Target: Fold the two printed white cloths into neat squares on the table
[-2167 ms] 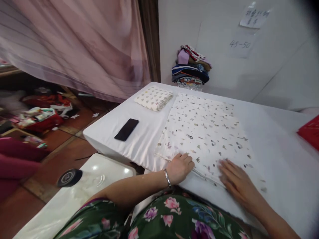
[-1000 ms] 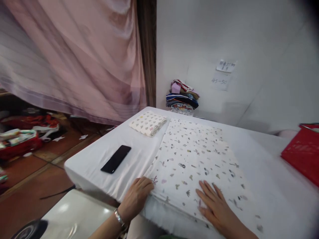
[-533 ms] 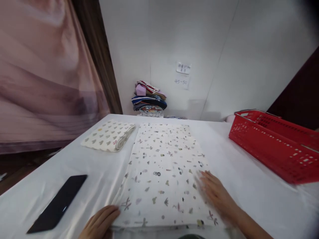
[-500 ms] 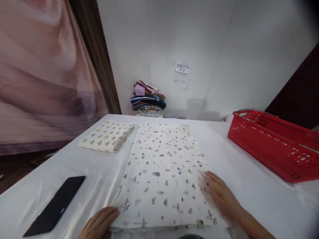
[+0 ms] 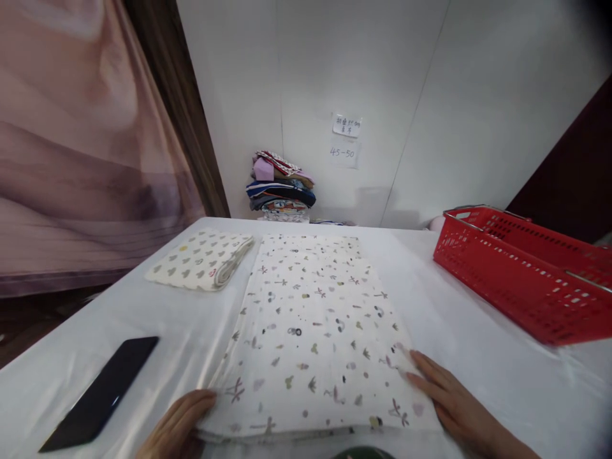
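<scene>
A white cloth (image 5: 315,344) printed with small plants, rainbows and palm trees lies folded in a long rectangle on the table. My left hand (image 5: 179,421) is at its near left corner, fingers together and curled at the edge; the thumb is mostly hidden below them. On the right edge rests my right hand (image 5: 449,398), its fingers stretched and slightly apart, touching the cloth's side. Left of the far part lies a folded cream cloth (image 5: 198,258) with grey cloud-like prints.
A black phone-like slab (image 5: 102,392) lies on the white table (image 5: 497,357) at left. On the right stands a red plastic basket (image 5: 507,274) with metal handles. Behind the table rises a stack of folded fabrics (image 5: 282,188); paper signs (image 5: 345,153) hang on the wall. A pink curtain (image 5: 86,146) hangs left.
My right hand has slid nearer to me along the cloth's right edge, and its fingers have spread. My left hand stays at the near left corner. The view has shifted slightly.
</scene>
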`<action>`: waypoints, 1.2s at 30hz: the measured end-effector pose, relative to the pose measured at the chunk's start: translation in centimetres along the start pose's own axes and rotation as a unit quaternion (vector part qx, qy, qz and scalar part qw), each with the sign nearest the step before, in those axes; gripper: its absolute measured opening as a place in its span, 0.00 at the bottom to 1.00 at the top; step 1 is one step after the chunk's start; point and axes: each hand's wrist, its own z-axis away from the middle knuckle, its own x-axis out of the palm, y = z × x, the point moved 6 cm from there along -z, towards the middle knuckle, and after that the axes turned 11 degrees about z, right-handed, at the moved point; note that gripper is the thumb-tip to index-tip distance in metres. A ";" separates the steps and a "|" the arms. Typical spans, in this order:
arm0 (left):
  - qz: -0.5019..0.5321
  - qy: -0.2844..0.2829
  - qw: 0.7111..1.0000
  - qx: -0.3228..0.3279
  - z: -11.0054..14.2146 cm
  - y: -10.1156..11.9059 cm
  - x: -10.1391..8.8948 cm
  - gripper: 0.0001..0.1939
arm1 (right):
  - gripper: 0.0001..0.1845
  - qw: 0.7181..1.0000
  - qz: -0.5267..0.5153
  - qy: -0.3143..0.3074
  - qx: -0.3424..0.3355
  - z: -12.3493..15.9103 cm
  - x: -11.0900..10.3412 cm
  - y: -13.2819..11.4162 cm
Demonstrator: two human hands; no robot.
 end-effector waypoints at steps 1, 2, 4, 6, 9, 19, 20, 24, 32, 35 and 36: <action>-0.004 -0.012 1.000 0.014 0.0 -0.2 0.0 0.15 | 0.31 1.000 -0.003 -0.013 -0.011 0.0 -0.1 -0.1; -0.005 -0.022 0.999 0.024 0.0 -0.3 0.0 0.15 | 0.32 1.000 -0.006 -0.024 -0.019 0.0 -0.1 -0.1; 0.002 -0.028 0.999 0.020 0.0 -0.6 -0.1 0.16 | 0.33 0.999 -0.012 -0.036 -0.031 0.1 -0.2 -0.1; 0.018 -0.008 1.000 -0.007 -0.3 -0.6 -0.5 0.15 | 0.34 0.999 -0.016 -0.034 -0.039 0.3 0.0 -0.1; 0.029 0.004 0.998 -0.055 -0.8 -0.3 -0.7 0.17 | 0.35 0.998 -0.018 -0.012 -0.051 0.5 0.8 -0.1; 0.092 -0.044 0.987 -0.125 -2.8 0.8 -0.7 0.27 | 0.33 0.991 -0.046 0.101 -0.071 0.8 2.9 0.2; 0.103 -0.050 0.986 -0.123 -3.0 1.1 -0.7 0.25 | 0.32 0.990 -0.058 0.108 -0.071 0.8 2.8 0.2; 0.127 -0.061 0.983 -0.122 -3.5 1.8 -1.1 0.16 | 0.27 0.985 -0.097 0.130 -0.059 0.7 2.4 0.2; 0.121 -0.039 0.987 -0.094 -4.0 2.3 -3.3 0.08 | 0.23 0.982 -0.140 0.125 -0.004 1.8 0.1 -0.1; 0.133 -0.030 0.987 -0.085 -4.4 3.0 -4.9 0.07 | 0.22 0.977 -0.173 0.121 0.031 2.2 -1.2 -0.4; 0.136 -0.033 0.986 -0.091 -4.6 3.3 -5.5 0.08 | 0.21 0.975 -0.182 0.122 0.036 2.3 -1.8 -0.6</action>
